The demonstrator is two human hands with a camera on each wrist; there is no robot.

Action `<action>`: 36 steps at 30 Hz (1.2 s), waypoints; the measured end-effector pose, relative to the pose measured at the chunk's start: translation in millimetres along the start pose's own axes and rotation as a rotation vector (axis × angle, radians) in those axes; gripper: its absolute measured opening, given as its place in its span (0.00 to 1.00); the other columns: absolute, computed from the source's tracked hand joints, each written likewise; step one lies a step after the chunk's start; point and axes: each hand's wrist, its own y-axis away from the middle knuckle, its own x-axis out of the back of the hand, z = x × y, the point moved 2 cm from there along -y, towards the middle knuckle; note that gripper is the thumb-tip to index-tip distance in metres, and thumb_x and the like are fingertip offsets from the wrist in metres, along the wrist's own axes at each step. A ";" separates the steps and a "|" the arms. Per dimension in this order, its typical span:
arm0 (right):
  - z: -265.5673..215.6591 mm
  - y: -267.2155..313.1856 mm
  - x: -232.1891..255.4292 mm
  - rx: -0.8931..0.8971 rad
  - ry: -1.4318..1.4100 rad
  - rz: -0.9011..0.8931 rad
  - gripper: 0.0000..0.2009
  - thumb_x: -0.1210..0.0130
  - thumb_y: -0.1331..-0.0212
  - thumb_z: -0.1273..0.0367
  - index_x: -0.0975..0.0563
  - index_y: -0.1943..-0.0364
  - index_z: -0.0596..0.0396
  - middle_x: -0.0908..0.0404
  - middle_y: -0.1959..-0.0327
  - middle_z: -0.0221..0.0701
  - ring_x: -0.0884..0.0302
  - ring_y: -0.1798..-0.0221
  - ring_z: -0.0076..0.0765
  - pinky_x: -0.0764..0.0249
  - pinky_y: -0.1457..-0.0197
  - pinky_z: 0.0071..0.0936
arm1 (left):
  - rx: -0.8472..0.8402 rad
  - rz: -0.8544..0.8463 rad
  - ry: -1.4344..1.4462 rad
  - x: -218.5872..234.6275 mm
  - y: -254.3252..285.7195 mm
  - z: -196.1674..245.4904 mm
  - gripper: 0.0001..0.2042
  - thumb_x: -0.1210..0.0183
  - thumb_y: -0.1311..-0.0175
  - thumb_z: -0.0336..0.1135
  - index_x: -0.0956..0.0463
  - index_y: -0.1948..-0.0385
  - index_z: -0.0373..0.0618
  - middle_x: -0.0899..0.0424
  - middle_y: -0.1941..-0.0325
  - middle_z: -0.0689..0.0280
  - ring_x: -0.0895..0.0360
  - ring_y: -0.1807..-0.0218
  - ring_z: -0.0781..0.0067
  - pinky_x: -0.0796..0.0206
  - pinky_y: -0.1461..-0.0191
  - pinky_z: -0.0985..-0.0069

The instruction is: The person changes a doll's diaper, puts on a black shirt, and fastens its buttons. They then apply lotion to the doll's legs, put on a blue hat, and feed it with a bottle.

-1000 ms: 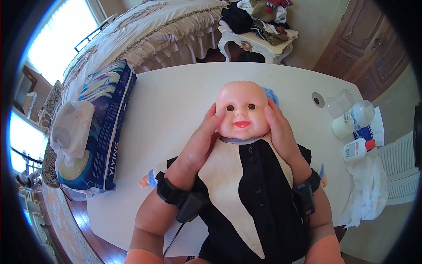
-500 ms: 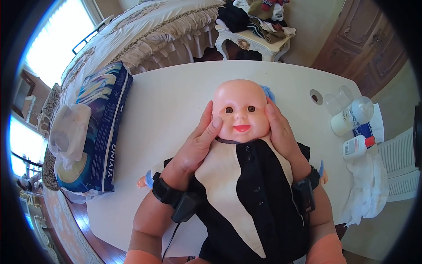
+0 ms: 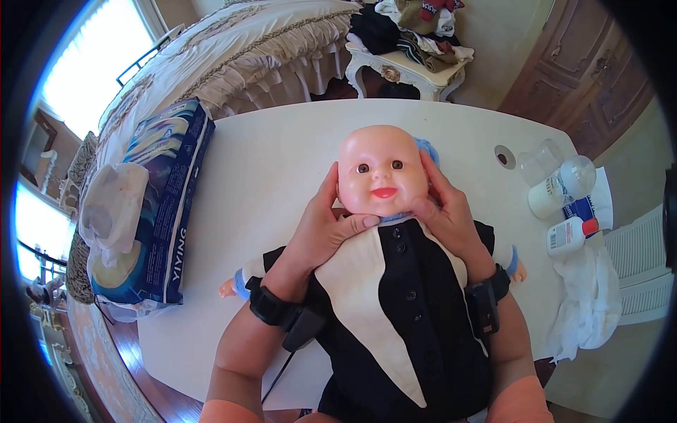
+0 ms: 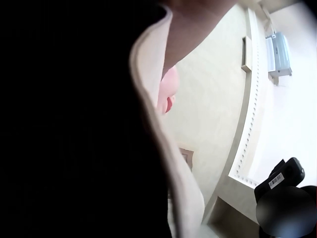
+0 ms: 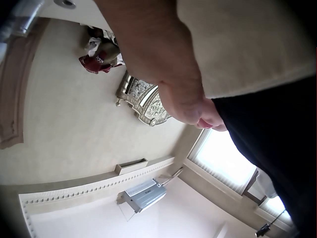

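Observation:
A baby doll (image 3: 381, 158) lies face up on the white table, its open-eyed face towards the head camera. It wears a black and cream buttoned top (image 3: 352, 282) over a light garment with blue cuffs (image 3: 241, 285). My left hand (image 3: 324, 229) holds the doll at one side of head and neck, the thumb lying on the collar. On the other side my right hand (image 3: 451, 215) does the same, its thumb under the chin. The fingertips behind the head are hidden. Fuzzy blue cloth (image 3: 428, 149) shows behind the head. Black fabric fills much of the left wrist view.
A blue diaper pack (image 3: 173, 211) with a white wipes-like packet (image 3: 113, 208) on it stands at the left. Along the right edge are clear bottles (image 3: 557, 190), a white bottle with a red cap (image 3: 568, 236) and crumpled white cloth (image 3: 585, 296). The table (image 3: 268, 141) has a round hole.
Both thumbs have moved down from the doll's cheeks to the collar below its chin. The head has shifted slightly left, and the blue collar shows more.

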 end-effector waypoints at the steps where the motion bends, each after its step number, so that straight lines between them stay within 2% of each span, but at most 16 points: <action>1: 1.0 0.3 0.8 -0.027 0.043 0.007 0.35 0.49 0.45 0.56 0.48 0.40 0.65 0.33 0.47 0.46 0.34 0.45 0.36 0.40 0.43 0.25 | 0.001 0.001 0.001 -1.3 0.3 0.7 0.47 0.36 0.51 0.37 0.67 0.39 0.34 0.38 0.44 0.55 0.34 0.47 0.69 0.39 0.46 0.76; 4: 5.0 -3.0 -1.5 -0.061 0.064 0.171 0.31 0.56 0.41 0.55 0.45 0.41 0.64 0.28 0.52 0.46 0.31 0.48 0.36 0.38 0.45 0.24 | 0.001 0.047 -0.024 -1.5 -0.4 2.9 0.46 0.36 0.52 0.35 0.64 0.39 0.34 0.38 0.44 0.54 0.33 0.48 0.68 0.39 0.47 0.76; 5: 5.4 -3.2 -0.7 -0.064 0.062 0.168 0.31 0.56 0.41 0.55 0.45 0.41 0.64 0.28 0.52 0.46 0.31 0.48 0.36 0.38 0.45 0.24 | 0.007 0.049 -0.016 -0.7 -1.4 3.0 0.46 0.36 0.53 0.34 0.63 0.39 0.34 0.38 0.44 0.54 0.34 0.47 0.69 0.39 0.47 0.76; 7: 8.0 -1.6 -0.1 -0.161 0.076 0.074 0.30 0.62 0.38 0.54 0.46 0.40 0.64 0.40 0.41 0.41 0.43 0.40 0.32 0.47 0.39 0.25 | 0.018 0.054 -0.008 0.0 -2.1 2.4 0.46 0.35 0.53 0.33 0.63 0.39 0.33 0.39 0.43 0.54 0.34 0.47 0.70 0.39 0.47 0.77; 8: 9.2 -0.4 -1.0 -0.163 0.073 0.072 0.30 0.62 0.38 0.54 0.46 0.40 0.64 0.40 0.41 0.41 0.43 0.40 0.32 0.47 0.39 0.25 | -0.015 0.040 0.023 -0.4 -2.9 2.8 0.45 0.35 0.53 0.32 0.62 0.39 0.33 0.39 0.43 0.54 0.34 0.47 0.71 0.39 0.47 0.77; 9: 9.5 0.6 -1.3 -0.099 0.113 0.090 0.31 0.59 0.40 0.53 0.44 0.42 0.65 0.34 0.48 0.45 0.36 0.45 0.35 0.41 0.44 0.24 | -0.049 0.024 0.055 -0.8 -3.4 3.2 0.45 0.35 0.54 0.31 0.62 0.39 0.33 0.39 0.42 0.55 0.35 0.46 0.72 0.39 0.47 0.77; 11: 7.9 1.4 -2.1 -0.037 0.152 0.108 0.32 0.57 0.42 0.52 0.43 0.43 0.66 0.27 0.55 0.49 0.28 0.51 0.37 0.36 0.49 0.24 | -0.056 0.019 0.018 1.3 -3.8 -0.3 0.44 0.36 0.53 0.31 0.62 0.39 0.33 0.38 0.43 0.56 0.34 0.48 0.73 0.38 0.48 0.78; 17: 10.0 0.0 -1.1 0.052 0.225 0.135 0.29 0.57 0.41 0.54 0.40 0.44 0.65 0.24 0.60 0.45 0.26 0.55 0.35 0.33 0.53 0.24 | -0.054 0.055 -0.095 5.5 -3.8 -5.7 0.42 0.37 0.52 0.30 0.59 0.39 0.32 0.34 0.46 0.57 0.30 0.53 0.77 0.36 0.52 0.81; 19: 4.0 -1.5 0.0 -0.113 0.091 0.104 0.24 0.64 0.36 0.59 0.41 0.43 0.64 0.34 0.46 0.41 0.38 0.43 0.29 0.43 0.42 0.22 | -0.057 0.072 -0.098 5.7 -4.2 -5.9 0.42 0.36 0.53 0.30 0.58 0.39 0.32 0.33 0.47 0.57 0.30 0.54 0.78 0.36 0.53 0.81; 23: 0.0 -2.7 -0.4 -0.137 0.138 0.146 0.20 0.66 0.35 0.64 0.39 0.44 0.64 0.33 0.46 0.40 0.37 0.44 0.27 0.43 0.42 0.21 | -0.073 0.076 -0.158 7.8 -5.7 -4.9 0.41 0.36 0.53 0.30 0.56 0.40 0.33 0.31 0.49 0.58 0.29 0.55 0.78 0.36 0.53 0.81; 26: 8.5 -2.3 4.1 -0.193 0.183 0.100 0.20 0.66 0.37 0.69 0.41 0.43 0.63 0.32 0.48 0.41 0.37 0.44 0.28 0.44 0.41 0.21 | -0.077 0.070 -0.182 8.9 -4.9 -3.1 0.41 0.35 0.55 0.30 0.53 0.40 0.33 0.28 0.53 0.58 0.29 0.57 0.79 0.35 0.55 0.82; 28: 18.0 -2.0 5.6 -0.067 0.112 0.115 0.21 0.62 0.43 0.70 0.40 0.44 0.62 0.25 0.58 0.43 0.28 0.53 0.31 0.36 0.49 0.23 | -0.070 0.076 -0.181 10.4 -4.2 -2.3 0.40 0.34 0.56 0.30 0.51 0.40 0.34 0.25 0.56 0.58 0.28 0.59 0.79 0.35 0.56 0.82; 30: 23.7 0.2 2.1 -0.028 0.091 0.104 0.23 0.61 0.45 0.71 0.41 0.43 0.62 0.25 0.58 0.43 0.29 0.52 0.32 0.37 0.48 0.23 | 0.034 0.098 -0.212 13.9 -4.1 -4.3 0.40 0.34 0.57 0.30 0.48 0.41 0.34 0.22 0.64 0.59 0.27 0.62 0.80 0.35 0.59 0.83; 33: 24.6 1.2 1.9 0.008 0.074 0.083 0.26 0.59 0.49 0.72 0.43 0.42 0.62 0.26 0.56 0.44 0.29 0.51 0.33 0.37 0.47 0.23 | 0.065 0.087 -0.152 14.6 -3.8 -4.1 0.38 0.34 0.56 0.30 0.47 0.42 0.35 0.21 0.67 0.60 0.26 0.65 0.79 0.34 0.61 0.83; 34: 24.5 1.0 2.9 0.005 0.078 0.071 0.27 0.59 0.50 0.72 0.44 0.42 0.62 0.27 0.55 0.44 0.29 0.50 0.33 0.37 0.47 0.23 | 0.063 0.085 -0.152 16.0 -4.3 -4.5 0.38 0.34 0.56 0.30 0.47 0.42 0.35 0.21 0.67 0.60 0.26 0.65 0.79 0.34 0.61 0.83; 36: 27.1 0.1 4.9 -0.041 0.064 0.066 0.27 0.59 0.50 0.72 0.43 0.42 0.62 0.27 0.54 0.44 0.30 0.49 0.33 0.37 0.47 0.23 | 0.126 0.042 -0.133 20.1 -5.5 -6.8 0.35 0.39 0.52 0.24 0.48 0.41 0.38 0.23 0.58 0.59 0.26 0.58 0.77 0.33 0.55 0.80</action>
